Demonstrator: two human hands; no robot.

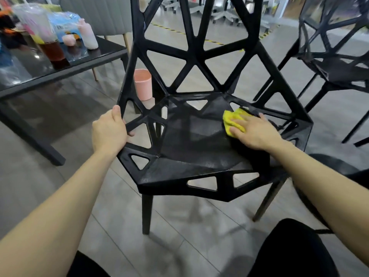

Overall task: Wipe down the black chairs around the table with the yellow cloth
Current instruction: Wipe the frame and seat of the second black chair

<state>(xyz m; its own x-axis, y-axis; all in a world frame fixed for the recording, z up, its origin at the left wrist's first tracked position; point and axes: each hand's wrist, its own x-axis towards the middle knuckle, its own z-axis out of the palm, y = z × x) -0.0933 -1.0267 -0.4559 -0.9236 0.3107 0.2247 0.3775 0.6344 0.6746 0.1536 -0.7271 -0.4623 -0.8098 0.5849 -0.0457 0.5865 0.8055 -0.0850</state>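
At centre frame, a black chair (191, 136) with triangular cut-outs stands on a grey tiled floor (50, 186). Left hand (109, 131) grips the chair's left edge, fingers curled round a strut. Right hand (255, 132) lies flat, fingers straight, pressing the yellow cloth (233, 121) onto the seat's right rear. Upper left: a glossy black desk (26, 76) carrying cups and bottles; labels unreadable. Second black chair (335, 56) at upper right. Pink bin (142, 83) behind the seat.

Looks like an office or workspace break area: white swivel chairs (223, 9) at top centre, yellow-black hazard tape (179, 32) on grey floor, black table (83, 58) upper left with drinks (53, 49) and snack packs (65, 23).
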